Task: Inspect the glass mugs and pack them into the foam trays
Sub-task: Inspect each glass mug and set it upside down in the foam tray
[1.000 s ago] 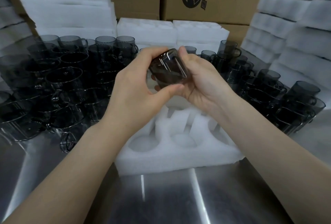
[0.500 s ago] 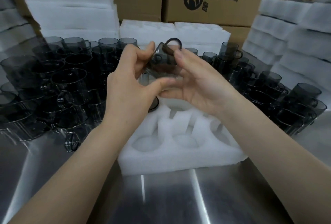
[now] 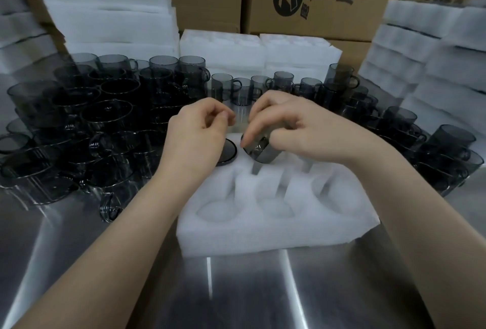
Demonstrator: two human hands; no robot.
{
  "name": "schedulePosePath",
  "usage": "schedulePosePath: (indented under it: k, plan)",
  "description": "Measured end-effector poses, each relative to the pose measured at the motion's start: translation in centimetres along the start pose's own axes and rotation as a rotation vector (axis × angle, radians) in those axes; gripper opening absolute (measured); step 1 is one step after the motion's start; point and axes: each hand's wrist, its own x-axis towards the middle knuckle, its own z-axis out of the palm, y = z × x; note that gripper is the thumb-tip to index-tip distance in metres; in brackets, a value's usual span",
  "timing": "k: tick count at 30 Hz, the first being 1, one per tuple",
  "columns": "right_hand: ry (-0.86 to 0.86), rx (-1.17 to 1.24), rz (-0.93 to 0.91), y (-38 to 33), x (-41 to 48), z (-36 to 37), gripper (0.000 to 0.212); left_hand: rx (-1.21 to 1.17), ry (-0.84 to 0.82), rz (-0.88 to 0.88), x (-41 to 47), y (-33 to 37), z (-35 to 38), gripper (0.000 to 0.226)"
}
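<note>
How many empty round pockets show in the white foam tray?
3, near row of the white foam tray: left pocket, middle pocket, right pocket. The left hand and the right hand, holding a dark glass mug, hide the far row; maybe more there.
</note>
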Motion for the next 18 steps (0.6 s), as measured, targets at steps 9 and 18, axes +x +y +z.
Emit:
schedulePosePath:
  k: [9, 18]
  plan:
    - [0.025, -0.312, 0.054, -0.2, -0.3, -0.2, 0.038, 0.026, -0.033, -0.013, -0.1, 0.1, -0.1, 0.022]
    - [-0.255, -0.467, 0.181, -0.2, 0.1, 1.7, 0.055, 0.021, -0.043, -0.016, -0.1, 0.0, 0.0, 0.022]
